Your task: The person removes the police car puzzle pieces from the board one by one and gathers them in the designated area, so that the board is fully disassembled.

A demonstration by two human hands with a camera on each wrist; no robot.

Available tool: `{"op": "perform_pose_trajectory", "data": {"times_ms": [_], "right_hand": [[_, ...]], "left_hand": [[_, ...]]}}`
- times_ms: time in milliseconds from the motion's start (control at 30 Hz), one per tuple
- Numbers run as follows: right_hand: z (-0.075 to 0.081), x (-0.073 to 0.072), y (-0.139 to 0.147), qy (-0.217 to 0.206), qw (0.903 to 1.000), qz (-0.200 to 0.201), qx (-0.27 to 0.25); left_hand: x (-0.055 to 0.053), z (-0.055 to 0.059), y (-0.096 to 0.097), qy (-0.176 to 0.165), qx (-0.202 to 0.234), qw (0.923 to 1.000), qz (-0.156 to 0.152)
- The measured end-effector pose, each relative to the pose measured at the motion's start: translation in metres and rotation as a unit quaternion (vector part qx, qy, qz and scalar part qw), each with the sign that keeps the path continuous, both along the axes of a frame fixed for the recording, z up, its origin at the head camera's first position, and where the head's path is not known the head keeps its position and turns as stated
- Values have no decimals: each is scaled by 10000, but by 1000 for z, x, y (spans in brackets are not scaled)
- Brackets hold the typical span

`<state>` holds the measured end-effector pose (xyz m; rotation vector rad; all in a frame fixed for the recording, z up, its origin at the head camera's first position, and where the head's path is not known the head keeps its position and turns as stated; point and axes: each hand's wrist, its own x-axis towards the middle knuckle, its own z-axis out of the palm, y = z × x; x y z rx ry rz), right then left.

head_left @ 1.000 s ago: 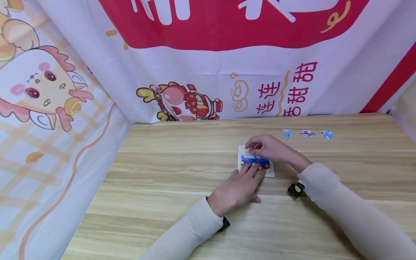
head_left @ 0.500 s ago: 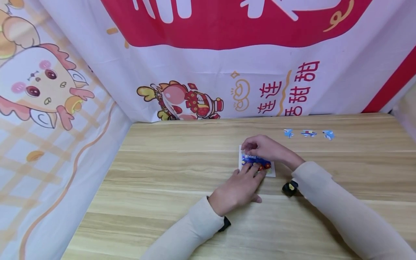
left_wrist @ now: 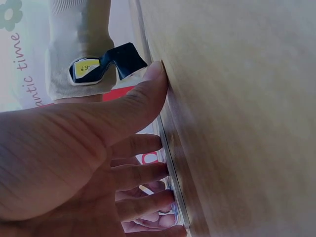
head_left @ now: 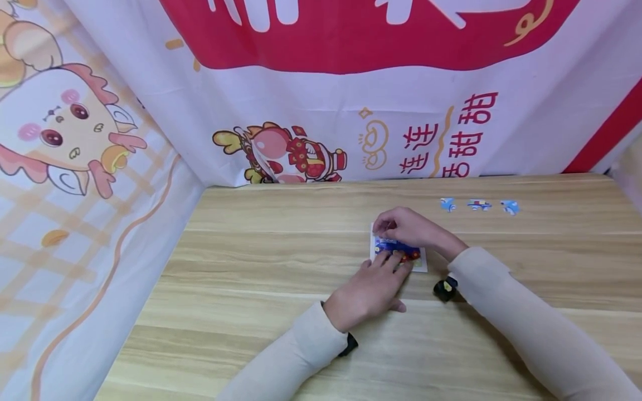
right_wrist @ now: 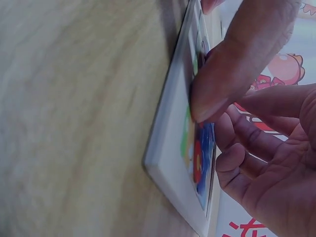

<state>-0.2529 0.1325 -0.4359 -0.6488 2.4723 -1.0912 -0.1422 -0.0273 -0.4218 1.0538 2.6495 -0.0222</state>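
Observation:
A small white-rimmed jigsaw board (head_left: 422, 268) with a blue vehicle picture lies flat on the table. My left hand (head_left: 368, 292) rests on its near side with fairly straight fingers, and the thumb is spread toward the table. At the board's upper left, my right hand (head_left: 407, 227) has its fingers curled down and pinches a small puzzle piece that the fingers mostly hide. In the right wrist view a left finger (right_wrist: 222, 79) presses on the picture beside the curled right fingers (right_wrist: 231, 160).
Three loose blue puzzle pieces lie in a row near the table's back right: one left (head_left: 448, 205), one in the middle (head_left: 479, 205), one right (head_left: 510, 207). A printed curtain (head_left: 301, 94) hangs along the back edge of the wooden table (head_left: 261, 250).
My right hand has shifted slightly left and down onto the upper left of the board, its fingers closing in. My left hand stays in place on the board.

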Motion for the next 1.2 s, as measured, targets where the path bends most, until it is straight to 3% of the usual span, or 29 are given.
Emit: {"op": "perform_pose_trajectory", "data": {"times_ms": [400, 667, 1200], "right_hand": [[-2, 0, -1, -16, 9999, 52, 129], [-1, -1, -2, -109, 9996, -35, 242], [-1, -1, 1, -206, 9998, 7, -39]], "left_hand": [[-2, 0, 0, -114, 52, 9997, 190], [-3, -1, -1, -101, 4, 9998, 153], [-4, 1, -1, -149, -1, 9998, 135]]}}
